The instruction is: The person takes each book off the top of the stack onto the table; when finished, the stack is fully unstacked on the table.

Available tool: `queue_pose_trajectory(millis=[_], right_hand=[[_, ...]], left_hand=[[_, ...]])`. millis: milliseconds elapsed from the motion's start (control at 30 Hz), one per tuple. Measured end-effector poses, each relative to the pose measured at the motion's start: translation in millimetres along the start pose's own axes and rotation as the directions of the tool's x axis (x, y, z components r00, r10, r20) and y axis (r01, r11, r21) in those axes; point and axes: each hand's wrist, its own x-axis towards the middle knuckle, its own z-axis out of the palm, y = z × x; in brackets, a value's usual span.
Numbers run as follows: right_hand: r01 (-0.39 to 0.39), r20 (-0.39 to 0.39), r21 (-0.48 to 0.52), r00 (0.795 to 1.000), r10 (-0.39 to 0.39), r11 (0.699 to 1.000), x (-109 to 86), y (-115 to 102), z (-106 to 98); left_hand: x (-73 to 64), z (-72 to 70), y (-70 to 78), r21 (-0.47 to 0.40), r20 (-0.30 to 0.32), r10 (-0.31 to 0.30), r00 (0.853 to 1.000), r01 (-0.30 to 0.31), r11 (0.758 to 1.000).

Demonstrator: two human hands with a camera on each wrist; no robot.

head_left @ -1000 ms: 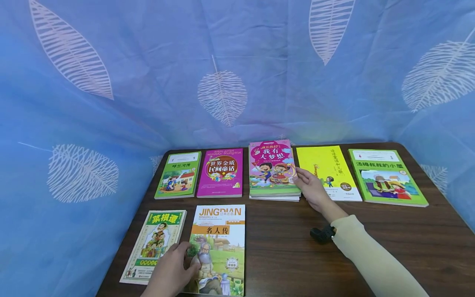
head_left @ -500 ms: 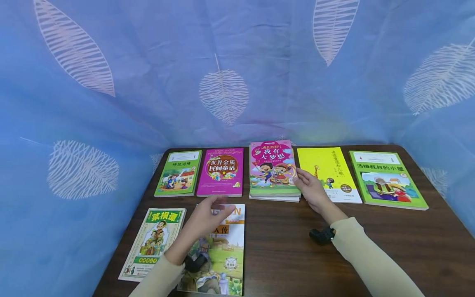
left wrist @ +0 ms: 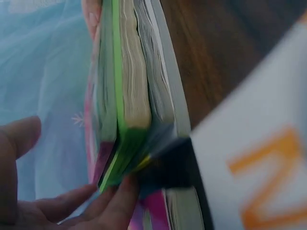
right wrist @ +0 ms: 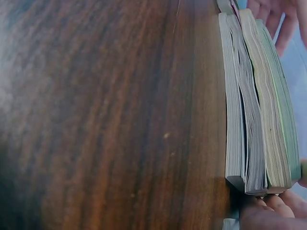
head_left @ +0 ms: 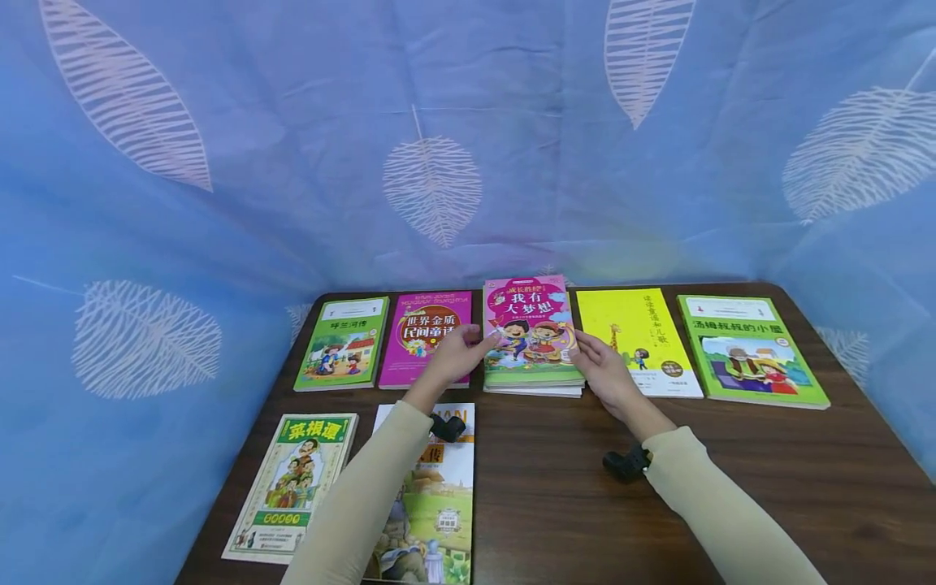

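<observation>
A stack of several books [head_left: 532, 383] lies in the middle of the back row, topped by a pink and green picture book [head_left: 528, 302]. My left hand [head_left: 459, 356] is at the stack's left side, thumb apart from the fingers. In the left wrist view its fingers [left wrist: 122, 203] touch the spines low down, while the thumb [left wrist: 24, 135] is clear of the cover. On the opposite side my right hand [head_left: 607, 372] grips the stack's edge. The right wrist view has its fingers [right wrist: 273, 206] against the side and the thumb at the top cover.
A magenta book [head_left: 398, 370] and a green book [head_left: 340, 345] lie left of the stack; a yellow book [head_left: 621, 313] and another green one [head_left: 756, 349] lie right. In front are a cream-green book [head_left: 285, 487] and a white-topped book [head_left: 446, 520], partly under my left arm. Blue curtain [head_left: 512, 203] behind.
My left hand has moved from the front white-topped book up and forward to the left side of the stack. The right hand has stayed at the stack's right edge.
</observation>
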Motion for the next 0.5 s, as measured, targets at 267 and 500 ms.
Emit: queue_pose_trajectory(millis=[267, 500], right_hand=[[0.012, 0.004, 0.029, 1.000, -0.013, 0.999, 1.0, 2, 3], [0.020, 0.003, 0.041, 1.000, -0.020, 0.999, 0.6, 4, 0]], left_hand=[[21.8, 20.4, 9.5, 0.109, -0.077, -0.050, 0.996, 0.058, 0.992], [27.2, 30.4, 14.6, 0.117, -0.119, -0.085, 0.989, 0.099, 0.988]])
